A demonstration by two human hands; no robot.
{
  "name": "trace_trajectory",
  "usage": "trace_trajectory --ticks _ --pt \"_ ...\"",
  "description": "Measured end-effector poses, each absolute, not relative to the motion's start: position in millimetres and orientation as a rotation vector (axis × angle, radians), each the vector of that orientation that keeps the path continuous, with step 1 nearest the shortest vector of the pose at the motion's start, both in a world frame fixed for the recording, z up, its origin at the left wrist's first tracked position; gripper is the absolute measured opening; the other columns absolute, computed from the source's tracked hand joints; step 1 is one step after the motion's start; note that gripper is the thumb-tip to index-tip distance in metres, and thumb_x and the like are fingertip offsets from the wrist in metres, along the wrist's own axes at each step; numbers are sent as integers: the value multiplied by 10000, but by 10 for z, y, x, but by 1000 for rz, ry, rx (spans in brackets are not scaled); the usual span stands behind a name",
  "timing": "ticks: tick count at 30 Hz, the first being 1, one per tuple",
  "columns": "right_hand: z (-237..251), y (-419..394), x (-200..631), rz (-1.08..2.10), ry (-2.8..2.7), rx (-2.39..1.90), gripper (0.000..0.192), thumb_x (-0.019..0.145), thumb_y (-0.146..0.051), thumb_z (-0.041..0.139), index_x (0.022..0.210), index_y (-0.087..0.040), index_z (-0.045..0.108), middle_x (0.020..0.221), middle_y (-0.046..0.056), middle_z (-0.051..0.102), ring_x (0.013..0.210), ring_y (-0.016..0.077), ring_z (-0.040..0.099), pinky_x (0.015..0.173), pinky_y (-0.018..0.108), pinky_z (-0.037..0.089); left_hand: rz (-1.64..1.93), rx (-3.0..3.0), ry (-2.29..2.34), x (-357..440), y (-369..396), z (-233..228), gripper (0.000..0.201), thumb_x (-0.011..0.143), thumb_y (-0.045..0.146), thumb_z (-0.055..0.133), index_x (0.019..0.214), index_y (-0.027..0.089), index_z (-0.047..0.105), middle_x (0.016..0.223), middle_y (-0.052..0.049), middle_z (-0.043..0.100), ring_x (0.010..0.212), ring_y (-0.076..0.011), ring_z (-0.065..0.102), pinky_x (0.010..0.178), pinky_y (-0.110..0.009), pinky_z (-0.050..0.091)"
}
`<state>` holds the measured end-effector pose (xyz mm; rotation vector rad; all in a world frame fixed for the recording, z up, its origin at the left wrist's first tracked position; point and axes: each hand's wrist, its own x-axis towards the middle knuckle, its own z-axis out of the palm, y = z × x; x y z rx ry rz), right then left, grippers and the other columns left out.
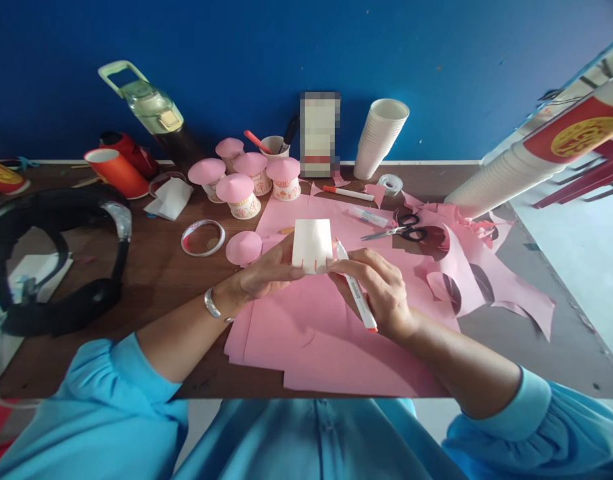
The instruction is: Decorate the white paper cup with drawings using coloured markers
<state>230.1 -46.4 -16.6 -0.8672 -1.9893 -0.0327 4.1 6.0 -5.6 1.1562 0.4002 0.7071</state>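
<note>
Scissors (401, 233) lie beyond cup (312, 245) (left hand (264, 275) clasps it), right hand (381, 287) clamping marker (355, 288).

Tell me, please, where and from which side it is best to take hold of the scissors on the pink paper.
Probably grip the scissors by the black handle loops, coming from the right. The loops lie on the right and the blades point left toward the white cup, so the sharp end stays away. The glue stick lies just behind them, so reach in low from the near-right.

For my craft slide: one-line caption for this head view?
Left hand steadies a white paper cup while right hand marks it with a marker.
</note>
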Motion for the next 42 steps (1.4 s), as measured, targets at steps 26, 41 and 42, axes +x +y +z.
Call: trace_trajectory --ticks 26,41,42 --pt "-144 -447 2349 -181 -2083 -683 333 993 -46 576 1284 -198 633 876 45 663 819 190 664 706 307 556 526 1234 389 -1 103 -189 503 929 338 774 1410 237 668 1334 -122 748 1357 -332 645 1142 -485 506" --pt "-133 -443 2358 -182 -2097 -666 321 995 -74 600 1298 -178 628 902 59 665 823 197 665 713 323 574 601 1203 319 -1 138 -256 449 950 327 740 1385 220 704 1252 -115 787 1295 -317 692 1096 -443 542" --pt "-123 -446 2354 -158 -2071 -671 316 1013 -113 609 1321 -182 623 904 56 662 805 189 658 703 316 573 619 1197 318 0 147 -265 443 945 319 748 1374 215 712 1238 -114 792 1277 -311 702 1097 -434 543"
